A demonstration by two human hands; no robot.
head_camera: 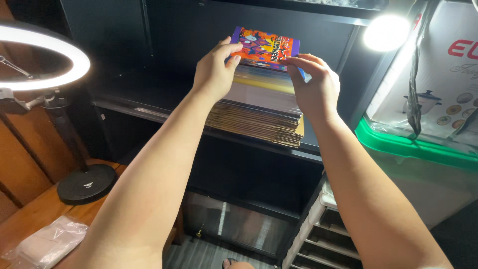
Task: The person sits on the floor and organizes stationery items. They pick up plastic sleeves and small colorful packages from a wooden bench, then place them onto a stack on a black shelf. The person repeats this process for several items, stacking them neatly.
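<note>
Both my hands reach up to a black shelf (149,102) and hold a flat, colourful packet (264,48) with an orange and purple printed front. My left hand (215,69) grips its left edge, thumb on top. My right hand (314,85) pinches its right edge. The packet lies on top of a tall stack of similar flat packets and brown card sheets (261,112) resting on the shelf.
A lit ring light (45,57) on a black stand with a round base (85,184) stands on a wooden table at left, near a clear plastic bag (47,243). A bright lamp (386,32), a green-lidded bin (413,149) and a drawer unit (323,234) are at right.
</note>
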